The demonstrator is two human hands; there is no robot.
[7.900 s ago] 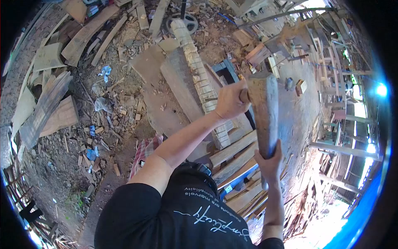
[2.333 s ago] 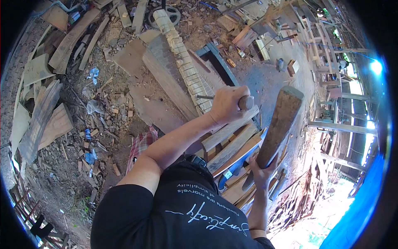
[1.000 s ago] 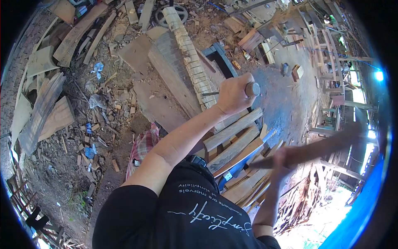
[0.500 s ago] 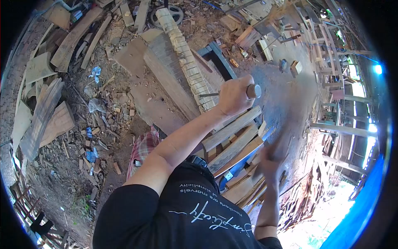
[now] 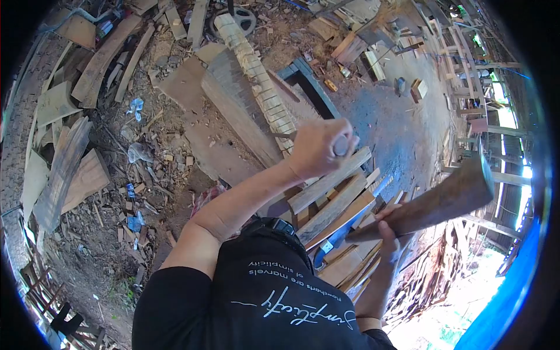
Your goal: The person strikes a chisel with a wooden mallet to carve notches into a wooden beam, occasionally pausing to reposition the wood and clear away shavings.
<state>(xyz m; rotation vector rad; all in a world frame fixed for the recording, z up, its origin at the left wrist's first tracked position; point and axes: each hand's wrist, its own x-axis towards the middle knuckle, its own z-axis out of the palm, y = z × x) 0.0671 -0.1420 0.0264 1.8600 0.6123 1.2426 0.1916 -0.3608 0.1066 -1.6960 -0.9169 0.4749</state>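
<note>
Fingers wrapped tight, my left hand point(image 5: 322, 147) grips a chisel point(image 5: 340, 146) whose round handle end points up at the camera. Part of its thin metal shaft shows to the left of the fist, over the lower end of a long notched wooden beam point(image 5: 256, 79). My right hand point(image 5: 389, 228) is closed around the narrow handle of a wooden mallet point(image 5: 440, 204). The thick head of the mallet extends up and to the right, apart from the chisel.
Stacked planks point(image 5: 335, 204) lie just below my left hand. A dark angular frame point(image 5: 312, 90) rests beyond the beam. Wide boards point(image 5: 239, 111) lie left of it, and curved wood pieces point(image 5: 108, 55) are at the far left. Wood scraps litter the ground.
The mallet, blurred before, now shows clearly, its head farther right. My left hand has shifted slightly left and down with the chisel.
</note>
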